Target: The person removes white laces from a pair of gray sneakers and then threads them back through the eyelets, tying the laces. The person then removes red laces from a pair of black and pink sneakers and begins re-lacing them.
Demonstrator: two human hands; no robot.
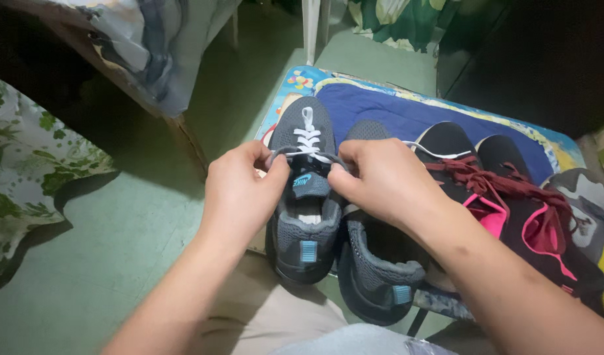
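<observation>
i see a green painted floor, a floral cloth at the left and a low surface padded with a blue quilted mat. on it stands a row of shoes: a grey mesh sneaker with a flat white lace, its twin, then a black pair with maroon laces. my left hand and right hand each pinch a lace end over the tongue.
</observation>
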